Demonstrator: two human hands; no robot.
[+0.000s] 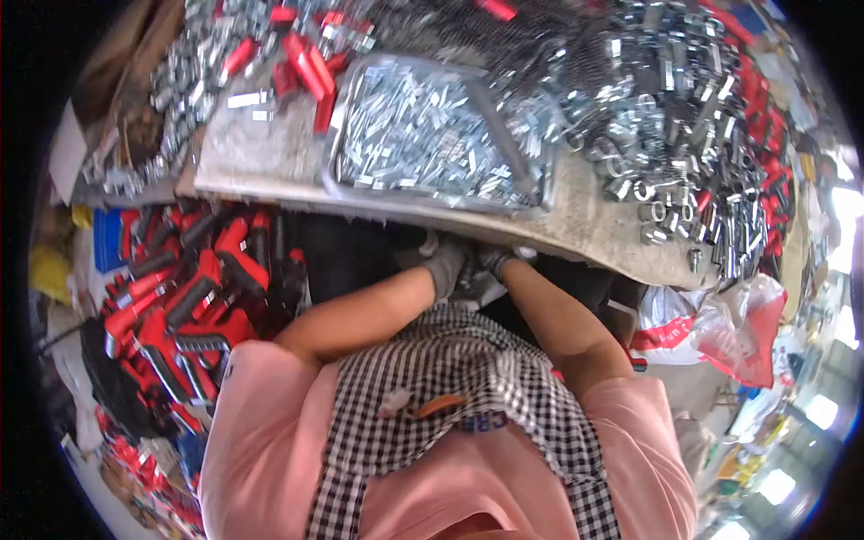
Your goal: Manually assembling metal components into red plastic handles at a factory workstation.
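Grey knit gloves cover both of our hands, which meet just under the front edge of the pale, worn bench [270, 162]. Our left hand [447, 266] and our right hand [498, 261] sit side by side, touching or nearly so, with a small pale grey object [481, 286] between and below them; we cannot tell what it is, nor whether either grip is closed on it, since the fingers curl out of sight. Above the hands, on the bench, lies a shallow clear plastic tray [335, 135] heaped with small shiny zinc-plated metal pieces [423, 135]. To its right spreads a loose pile of silver metal rings and clamps [666, 99], mixed with red bits. Behind the tray's left corner lie several red plastic sleeves [306, 67]. Below the bench on our left stands a heap of red-and-black handled tools [189, 306]. A black-and-white checked apron [450, 378] over a pink shirt fills the lower view, and a red-and-white plastic bag [720, 328] hangs at the right.
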